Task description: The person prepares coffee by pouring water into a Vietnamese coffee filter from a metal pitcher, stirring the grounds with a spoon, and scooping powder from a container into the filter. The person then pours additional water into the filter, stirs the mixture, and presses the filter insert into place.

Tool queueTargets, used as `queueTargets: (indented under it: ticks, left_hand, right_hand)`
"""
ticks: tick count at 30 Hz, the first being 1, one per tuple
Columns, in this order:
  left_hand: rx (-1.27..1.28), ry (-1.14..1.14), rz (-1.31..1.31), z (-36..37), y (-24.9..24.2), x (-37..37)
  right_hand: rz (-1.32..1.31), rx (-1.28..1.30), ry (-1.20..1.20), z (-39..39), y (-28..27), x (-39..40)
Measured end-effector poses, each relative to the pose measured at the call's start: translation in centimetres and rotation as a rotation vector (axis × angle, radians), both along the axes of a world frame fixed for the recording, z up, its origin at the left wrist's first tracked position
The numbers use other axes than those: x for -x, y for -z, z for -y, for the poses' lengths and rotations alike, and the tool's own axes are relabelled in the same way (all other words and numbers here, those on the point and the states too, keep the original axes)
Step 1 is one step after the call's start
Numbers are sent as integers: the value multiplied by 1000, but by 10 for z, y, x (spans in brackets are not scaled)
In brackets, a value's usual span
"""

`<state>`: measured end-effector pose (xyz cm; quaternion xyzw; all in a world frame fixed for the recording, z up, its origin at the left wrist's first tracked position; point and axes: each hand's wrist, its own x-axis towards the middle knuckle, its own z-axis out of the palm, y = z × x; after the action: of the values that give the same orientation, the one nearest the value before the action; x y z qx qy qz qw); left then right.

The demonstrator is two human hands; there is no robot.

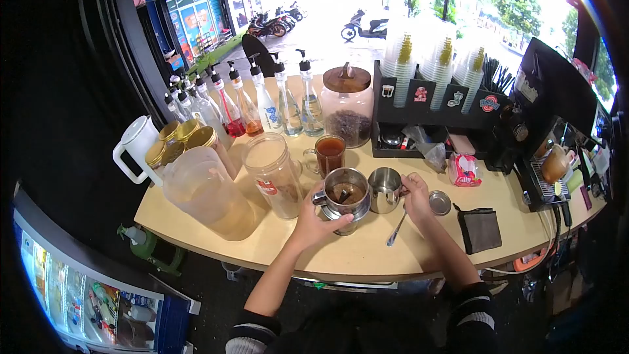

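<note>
My left hand (pixel 316 219) grips the side of a steel filter cup (pixel 345 191) with dark liquid in it, standing on the wooden counter (pixel 262 242). Just right of it stands a small steel pitcher (pixel 384 189); my right hand (pixel 417 191) holds its handle. A long metal spoon (pixel 397 229) slants down under my right hand; whether the fingers also hold it I cannot tell. Behind the cups is a glass mug of brown tea (pixel 329 153). A small round metal lid (pixel 439 202) lies right of my right hand.
Left of my hands stand a plastic jar of powder (pixel 273 174), a large cloudy pitcher (pixel 206 193) and a white jug (pixel 134 147). Syrup pump bottles (pixel 262 101) and a wooden-lidded jar (pixel 346 105) line the back. A black cup rack (pixel 439 101), pink packet (pixel 464 170) and dark cloth (pixel 479 229) are right.
</note>
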<state>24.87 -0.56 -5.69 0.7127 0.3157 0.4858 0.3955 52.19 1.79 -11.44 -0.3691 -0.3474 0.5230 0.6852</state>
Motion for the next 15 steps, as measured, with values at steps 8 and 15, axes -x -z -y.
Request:
queueTargets:
  ticks: [8,15]
  left_hand:
    - [0,-12,24,1,-1,-1]
    - [0,3,59,-4,8,-1]
  right_hand:
    - [1268,-325,231,52,-25,-25]
    - [1618,-172,-280,100,-16,-6]
